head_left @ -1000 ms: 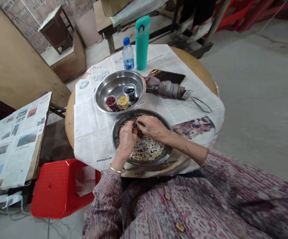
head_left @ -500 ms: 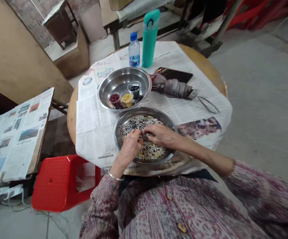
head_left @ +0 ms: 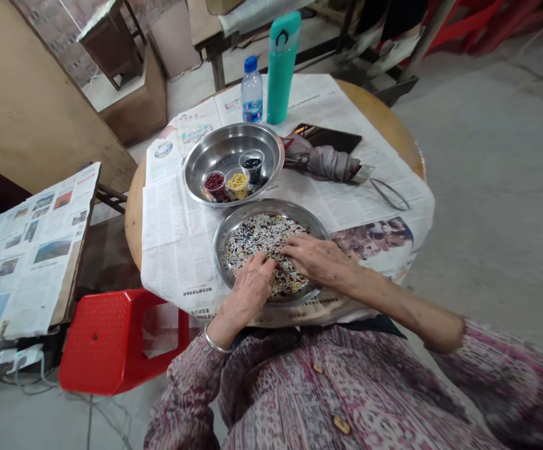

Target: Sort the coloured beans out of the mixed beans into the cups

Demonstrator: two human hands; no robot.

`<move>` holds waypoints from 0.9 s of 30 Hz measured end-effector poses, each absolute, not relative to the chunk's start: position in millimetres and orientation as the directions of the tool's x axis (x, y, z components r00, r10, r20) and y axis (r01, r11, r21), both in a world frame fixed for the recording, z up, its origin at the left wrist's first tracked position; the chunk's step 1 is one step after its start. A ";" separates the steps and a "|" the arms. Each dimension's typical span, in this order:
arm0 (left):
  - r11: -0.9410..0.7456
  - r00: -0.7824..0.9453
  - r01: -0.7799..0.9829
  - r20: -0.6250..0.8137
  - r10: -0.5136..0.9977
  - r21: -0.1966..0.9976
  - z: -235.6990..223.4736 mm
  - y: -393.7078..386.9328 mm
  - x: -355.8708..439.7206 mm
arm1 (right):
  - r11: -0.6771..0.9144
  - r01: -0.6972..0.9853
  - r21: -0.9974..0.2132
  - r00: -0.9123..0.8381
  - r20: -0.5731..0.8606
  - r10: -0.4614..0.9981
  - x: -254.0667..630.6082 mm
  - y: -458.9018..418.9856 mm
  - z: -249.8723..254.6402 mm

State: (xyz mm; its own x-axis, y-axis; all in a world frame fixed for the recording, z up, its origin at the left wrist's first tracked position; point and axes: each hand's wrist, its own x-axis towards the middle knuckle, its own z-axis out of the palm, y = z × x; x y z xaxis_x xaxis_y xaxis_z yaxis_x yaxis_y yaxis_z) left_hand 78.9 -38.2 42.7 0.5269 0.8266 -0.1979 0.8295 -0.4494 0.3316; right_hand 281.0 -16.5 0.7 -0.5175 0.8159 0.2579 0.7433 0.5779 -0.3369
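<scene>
**Hands:** L hand (head_left: 249,292) is curled, fingertips down in the grains at the lower-left of the plate; can't tell if it's pinching anything. Silver bangle (head_left: 215,343) on L wrist. R hand (head_left: 316,259) is open, fingers extended and low, tips on the grains w/ the index side toward L hand, no visible grip. The hands are just apart, both over the same plate.

**Main item:** mixed grains (head_left: 262,240) (white, dark, yellow, red) are spread in a shallow steel plate (head_left: 271,205), lower centre of frame, on newspaper (head_left: 170,240) over a round wooden table (head_left: 383,119).

**Nearby:** bigger steel basin (head_left: 205,156) just above the plate, holding 3 small clear cups: red beans (head_left: 214,185), yellow grain (head_left: 238,185), black beans (head_left: 252,165).

**Upper table:** water bottle (head_left: 252,92) and teal flask (head_left: 280,69) at top centre. Grey folded umbrella (head_left: 320,161) right of the basin, black phone or tablet (head_left: 327,139) behind it, thin wire loop (head_left: 388,195) at right, exact item unclear.

**Surroundings:** red plastic stool (head_left: 112,344) lower left; newspaper-covered board (head_left: 32,250) at left. Patterned pink sleeves (head_left: 182,400) at bottom.
</scene>
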 end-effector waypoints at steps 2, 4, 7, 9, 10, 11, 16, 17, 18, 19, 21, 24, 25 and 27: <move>-0.407 0.462 0.866 -0.158 0.873 0.290 44.7 -30.9 76.6 | 0.548 0.782 -0.296 -0.488 0.256 0.835 281.6 -14.0 2.7; -0.366 0.403 0.886 -0.081 0.912 0.285 47.1 -22.4 72.7 | 0.513 0.805 -0.298 -0.447 0.263 0.855 281.5 -13.6 4.1; -0.315 0.321 0.906 0.025 0.947 0.282 47.1 -7.9 71.5 | 0.448 0.833 -0.323 -0.361 0.297 0.884 278.1 -14.0 5.0; -0.288 0.294 0.918 0.020 0.956 0.272 43.9 1.7 77.1 | 0.397 0.864 -0.309 -0.311 0.294 0.904 273.5 -12.9 6.1; -0.287 0.299 0.917 0.000 0.954 0.276 41.5 6.1 81.6 | 0.369 0.880 -0.297 -0.291 0.277 0.916 270.6 -11.5 7.0; -0.295 0.315 0.910 -0.022 0.949 0.290 38.9 10.0 87.0 | 0.344 0.893 -0.291 -0.276 0.250 0.928 267.3 -9.4 8.0; -0.333 0.390 0.836 -0.045 0.920 0.435 27.9 24.1 107.5 | 0.213 0.883 -0.418 -0.210 0.055 0.976 254.2 9.6 9.8; -0.328 0.392 0.823 -0.047 0.919 0.463 27.0 25.4 107.7 | 0.186 0.871 -0.454 -0.196 0.025 0.980 253.6 13.4 9.0; -0.321 0.394 0.810 -0.050 0.918 0.491 26.6 25.7 106.4 | 0.169 0.856 -0.488 -0.192 0.004 0.981 253.8 16.2 7.8; -0.315 0.399 0.796 -0.057 0.915 0.517 26.8 24.8 103.9 | 0.168 0.837 -0.521 -0.202 -0.008 0.979 254.8 17.6 6.4; -0.309 0.414 0.778 -0.076 0.907 0.546 28.8 18.1 96.9 | 0.209 0.788 -0.580 -0.252 0.006 0.968 258.0 14.8 3.5; -0.348 0.458 0.781 -0.098 0.883 0.518 35.3 -3.3 86.0 | 0.349 0.700 -0.623 -0.358 0.116 0.927 262.7 -2.4 1.0; -0.370 0.480 0.783 -0.106 0.871 0.500 38.1 -12.2 82.9 | 0.402 0.674 -0.620 -0.391 0.163 0.906 263.9 -10.1 1.2; -0.415 0.523 0.780 -0.123 0.844 0.468 44.3 -29.8 77.0 | 0.495 0.631 -0.598 -0.454 0.233 0.860 266.1 -24.9 2.9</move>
